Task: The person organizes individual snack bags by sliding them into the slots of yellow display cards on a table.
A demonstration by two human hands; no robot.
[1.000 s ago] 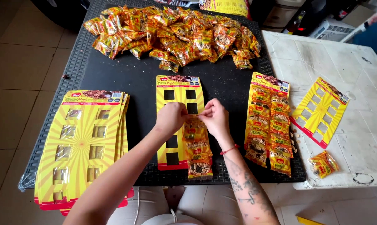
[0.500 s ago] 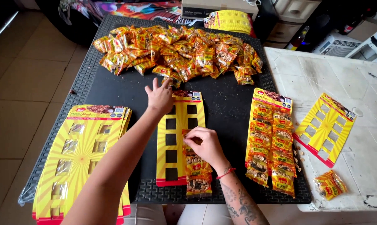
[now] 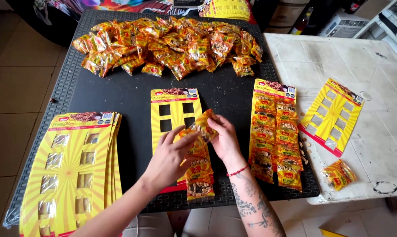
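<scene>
A yellow display card (image 3: 174,107) with square cut-outs lies in the middle of the black mat (image 3: 119,94). Small orange snack packets fill its lower right column (image 3: 198,177). Both hands hold one orange snack packet (image 3: 203,126) over the card's right side. My left hand (image 3: 170,158) grips the packet's lower end. My right hand (image 3: 224,138), with a red string at the wrist, pinches its upper end.
A big heap of orange snack packets (image 3: 167,44) lies at the mat's far edge. A stack of empty yellow cards (image 3: 71,169) sits at the left. A filled card (image 3: 275,131) lies at the right. On the white table (image 3: 382,52) are another card (image 3: 332,115) and a loose packet (image 3: 339,173).
My left hand reached to the heap, then came back to the card. Both hands now hold a fresh packet over the card's right column.
</scene>
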